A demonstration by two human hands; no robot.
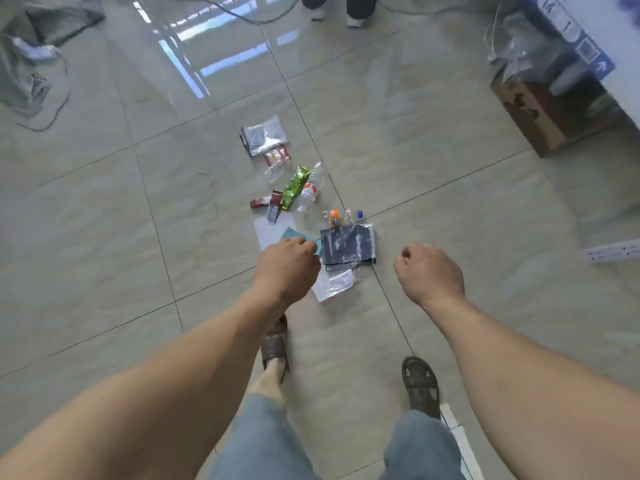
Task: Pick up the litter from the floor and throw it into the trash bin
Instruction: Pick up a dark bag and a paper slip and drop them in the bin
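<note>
Litter lies in a loose pile on the tiled floor: a silver foil bag (263,135), a red snack packet (277,156), a green wrapper (294,187), a clear plastic bottle (311,190), a brown wrapper (265,201), a white sheet (268,232), a teal card (294,234), a small orange bottle (334,217), a dark foil bag (348,244) and a clear plastic bag (334,284). My left hand (287,268) hangs above the teal card, fingers loosely curled, holding nothing. My right hand (429,268) hangs to the right of the dark bag, also loosely curled and holding nothing.
A cardboard box lined with clear plastic (540,109) stands at the far right. A white power strip (613,251) lies at the right edge. Another person's feet (346,13) stand at the top. Grey cloth and cables (31,74) lie top left. My sandalled feet (420,386) are below the litter.
</note>
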